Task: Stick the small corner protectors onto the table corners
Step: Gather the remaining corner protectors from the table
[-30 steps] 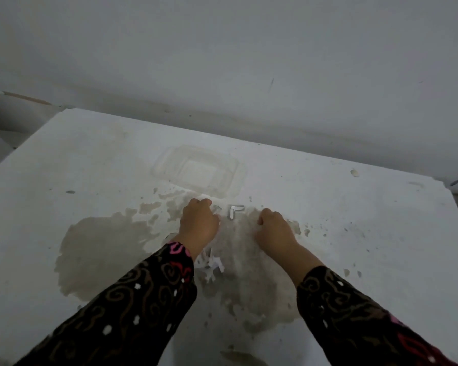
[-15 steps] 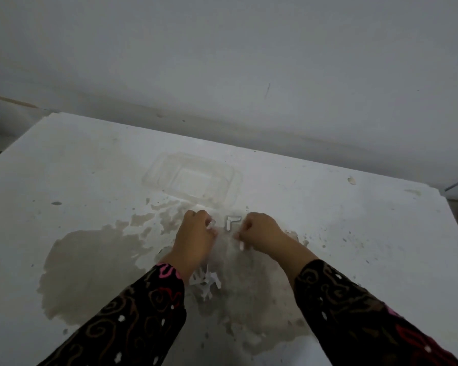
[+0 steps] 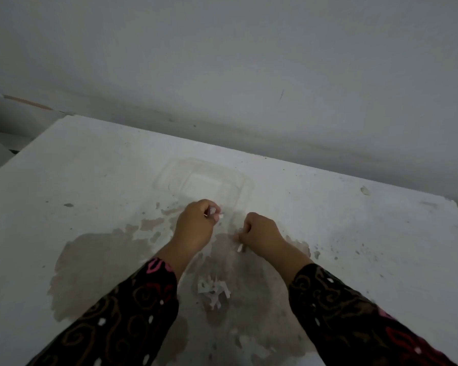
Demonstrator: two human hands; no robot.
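Observation:
On the white table (image 3: pixel 90 165), my left hand (image 3: pixel 196 231) is closed with its fingertips pinched on a small white piece (image 3: pixel 219 215). To its right, my right hand (image 3: pixel 262 233) is closed too, knuckles up. A small white corner protector (image 3: pixel 240 248) pokes out under its fingers, just above the tabletop. The two hands are a short gap apart. Most of what each hand holds is hidden by the fingers.
A clear plastic container (image 3: pixel 169 178) sits on the table just beyond my hands. A pile of several white paper scraps (image 3: pixel 213 289) lies between my forearms. A worn brown patch (image 3: pixel 95 260) covers the middle of the tabletop. The wall stands behind the table's far edge.
My right hand slid left onto the L-shaped protector lying between the hands and closed on it. That piece no longer lies on the table. My left hand rose slightly.

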